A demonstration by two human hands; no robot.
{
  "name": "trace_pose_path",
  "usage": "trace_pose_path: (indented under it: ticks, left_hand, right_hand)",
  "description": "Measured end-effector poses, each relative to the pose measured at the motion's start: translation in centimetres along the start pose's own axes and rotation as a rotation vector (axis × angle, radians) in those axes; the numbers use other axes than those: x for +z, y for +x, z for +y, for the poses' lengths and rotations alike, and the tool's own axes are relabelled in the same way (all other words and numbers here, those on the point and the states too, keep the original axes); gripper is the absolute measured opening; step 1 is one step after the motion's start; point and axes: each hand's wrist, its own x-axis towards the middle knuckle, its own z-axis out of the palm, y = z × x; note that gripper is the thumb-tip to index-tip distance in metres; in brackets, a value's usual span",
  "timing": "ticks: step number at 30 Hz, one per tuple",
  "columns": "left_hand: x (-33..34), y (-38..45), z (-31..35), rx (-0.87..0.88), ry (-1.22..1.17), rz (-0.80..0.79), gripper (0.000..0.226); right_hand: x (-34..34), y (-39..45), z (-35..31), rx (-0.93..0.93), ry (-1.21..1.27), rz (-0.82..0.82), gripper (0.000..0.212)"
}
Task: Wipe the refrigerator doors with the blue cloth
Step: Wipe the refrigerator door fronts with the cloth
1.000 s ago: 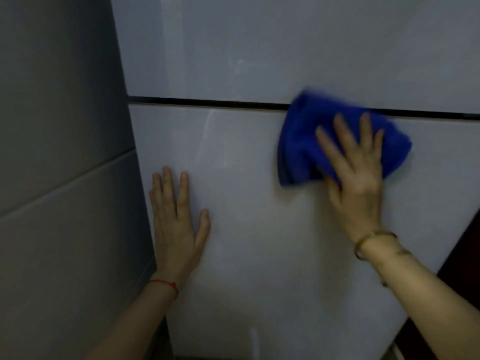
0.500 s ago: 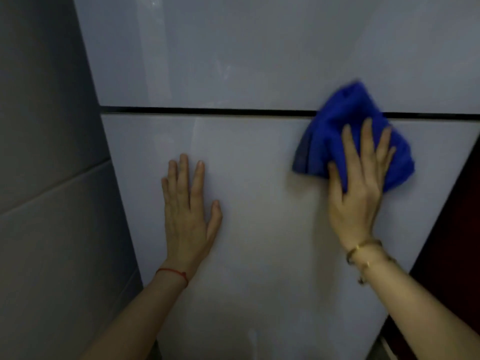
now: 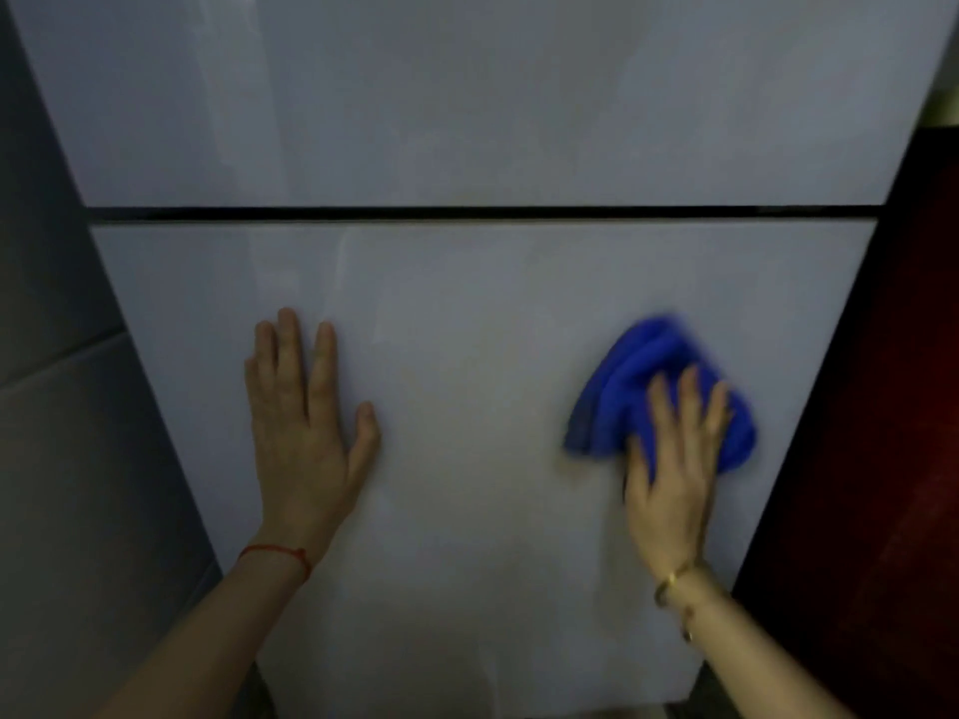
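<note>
Fridge: two pale glossy doors fill the view, the upper door (image 3: 493, 96) above the lower door (image 3: 493, 407), both closed, so nothing of the inside shows.
Gap: a dark gap (image 3: 482, 213) runs left to right between the two doors.
Cloth: the blue cloth (image 3: 638, 386) is bunched up and pressed against the right part of the lower door, well below the gap; its edges are blurred.
Right hand: the right hand (image 3: 669, 474) lies flat on the cloth, fingers spread and pointing up, pinning it to the door rather than clutching it.
Left hand: the left hand (image 3: 303, 433) is open, palm flat on the left part of the lower door, holding nothing.
Wrists: a red string (image 3: 277, 553) on the left, a gold bracelet (image 3: 672, 583) on the right.
Left of fridge: a grey wall (image 3: 67, 459).
Right of fridge: a dark red surface (image 3: 892, 433).
</note>
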Motion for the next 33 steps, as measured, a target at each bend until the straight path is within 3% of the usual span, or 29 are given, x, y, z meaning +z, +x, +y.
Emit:
trace_pose_path:
  ticks: [2,4,7,10,12,16,19,23,25,29,33]
  left_hand:
    - [0.1,-0.1,0.1,-0.007,0.007,0.002,0.068]
    - [0.1,-0.1,0.0,-0.006,0.012,-0.003,0.067]
    - [-0.1,-0.2,-0.1,-0.003,0.007,-0.005,0.067]
    - [-0.2,-0.3,0.0,0.0,0.004,-0.007,0.068]
    - [-0.2,-0.3,0.0,0.008,0.009,-0.006,0.068]
    - [-0.1,-0.1,0.1,0.001,0.023,0.002,0.069]
    - [0.1,-0.2,0.1,-0.009,0.02,0.003,0.07]
    - [-0.1,-0.4,0.1,0.002,0.007,-0.011,0.07]
    - [-0.2,-0.5,0.1,0.007,-0.001,-0.012,0.069]
    - [-0.2,-0.3,-0.1,0.024,0.01,0.0,0.068]
    - [-0.2,-0.2,0.1,0.006,-0.003,-0.007,0.069]
  right_hand:
    - [-0.1,5.1,-1.3,0.135,0.089,0.149,0.046]
    - [0.3,6.4,-1.8,0.08,0.072,0.184,0.044]
    - [1.1,-0.3,0.0,-0.108,0.042,-0.005,0.054]
    - [0.8,-9.8,3.4,-0.116,-0.13,-0.214,0.08]
    - [0.0,-11.3,4.6,-0.099,-0.179,-0.265,0.082]
    - [-0.6,-2.9,2.1,-0.031,-0.05,-0.127,0.051]
    - [-0.2,4.4,-1.5,0.025,0.052,0.022,0.048]
    - [1.4,0.2,-2.9,-0.232,0.021,-0.135,0.061]
    - [1.6,-4.3,-1.3,-0.271,-0.035,-0.198,0.07]
    - [0.2,-3.9,0.9,-0.058,-0.004,-0.148,0.064]
    - [-0.1,4.4,-3.3,0.203,0.137,0.106,0.048]
